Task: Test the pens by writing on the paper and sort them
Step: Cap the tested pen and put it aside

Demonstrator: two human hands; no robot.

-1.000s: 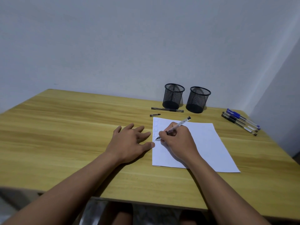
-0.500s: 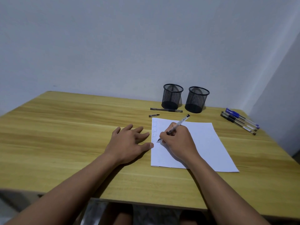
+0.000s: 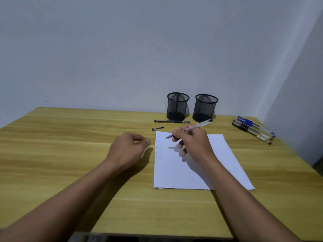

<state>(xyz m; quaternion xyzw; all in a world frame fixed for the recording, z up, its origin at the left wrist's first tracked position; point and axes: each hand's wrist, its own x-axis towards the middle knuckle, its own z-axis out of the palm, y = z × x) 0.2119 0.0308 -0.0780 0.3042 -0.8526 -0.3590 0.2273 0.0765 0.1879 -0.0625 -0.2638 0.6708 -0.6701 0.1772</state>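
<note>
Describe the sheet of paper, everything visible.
The paper is a single white sheet lying flat on the wooden table, its near end towards the person. A column of faint bluish scribbles runs down its left edge. The right hand is over its upper part, holding a pen whose tip is lifted off it. The left hand is beside it, not touching.

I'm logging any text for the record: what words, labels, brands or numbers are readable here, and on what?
No text can be read.
Paper: faint blue scribbles along its left edge, too faint to read as letters.
Pens at the table's right: a pale label on one barrel, too small to read.
Pen in the right hand: no legible print.
</note>
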